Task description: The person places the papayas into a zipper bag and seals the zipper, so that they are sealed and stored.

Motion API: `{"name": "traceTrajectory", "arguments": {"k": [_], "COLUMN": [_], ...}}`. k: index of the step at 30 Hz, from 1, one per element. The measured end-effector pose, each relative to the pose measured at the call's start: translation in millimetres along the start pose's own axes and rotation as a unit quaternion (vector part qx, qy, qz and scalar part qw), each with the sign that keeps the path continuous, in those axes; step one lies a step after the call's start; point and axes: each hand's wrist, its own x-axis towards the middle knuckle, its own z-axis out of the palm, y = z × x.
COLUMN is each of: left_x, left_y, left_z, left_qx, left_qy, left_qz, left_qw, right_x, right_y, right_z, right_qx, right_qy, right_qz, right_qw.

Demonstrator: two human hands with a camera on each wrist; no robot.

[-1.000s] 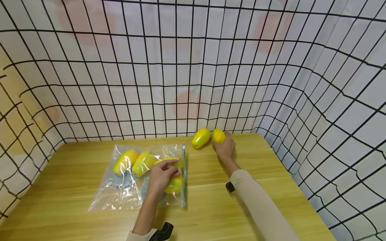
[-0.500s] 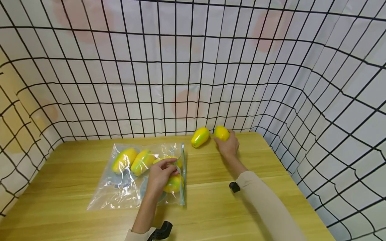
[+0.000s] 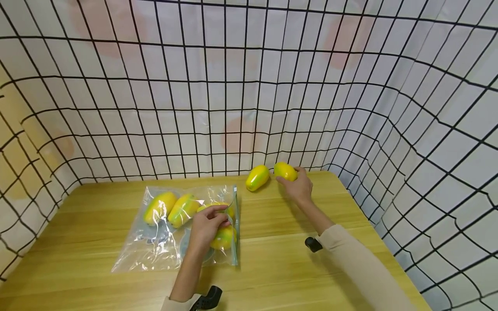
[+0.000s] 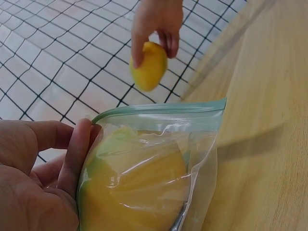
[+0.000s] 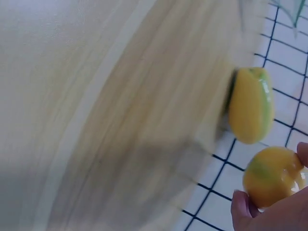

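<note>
My left hand (image 3: 208, 226) pinches the open-mouth side of a clear zip bag (image 4: 159, 118) by its green zip strip. Inside the bag lie several yellow-green mangoes, one close beside my fingers (image 4: 77, 154) in the left wrist view. At the back of the table, my right hand (image 3: 298, 186) grips another mango (image 3: 285, 171) between thumb and fingertips; it looks raised off the wood. Just left of it a loose mango (image 3: 257, 178) lies on the table. In the right wrist view the held mango (image 5: 272, 176) is partly covered by the hand.
A wooden table (image 3: 272, 276) lies under everything. White cloth with a black grid mesh (image 3: 218, 95) stands along its back and sides. Dark wrist devices (image 3: 210, 298) sit by both sleeves.
My right hand has shifted slightly to the right and turned the mango it grips, whose near end now points more sideways. The left hand and bag stay put.
</note>
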Motion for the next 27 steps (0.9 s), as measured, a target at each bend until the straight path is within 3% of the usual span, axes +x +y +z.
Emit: {"name": "traceTrajectory", "arguments": {"k": [12,17,22,27], "left_x": [-0.6,-0.7,-0.4,-0.8], "left_y": [1.6,1.4,1.4,1.3], "left_z": [0.0,-0.7,0.4,1.1], "left_qx": [0.003,0.007,0.005,0.004], "left_qy": [-0.002,0.001,0.000,0.000], "left_qz": [-0.011,-0.012,-0.009,-0.010], "left_qw": [0.9999,0.9999,1.0000,0.9999], "right_x": [-20.1,-24.5,-24.0,-23.5], "right_y": [-28,-37,-44,-47], "right_z": [-12,-13,-18,-23], "right_qx": [-0.018,-0.016,-0.005,0.047], "right_qy": [-0.048,-0.079,-0.140,-0.228], "right_qz": [-0.052,-0.051,-0.025,0.018], "right_qw": [0.9974,0.9955,0.9899,0.9724]}}
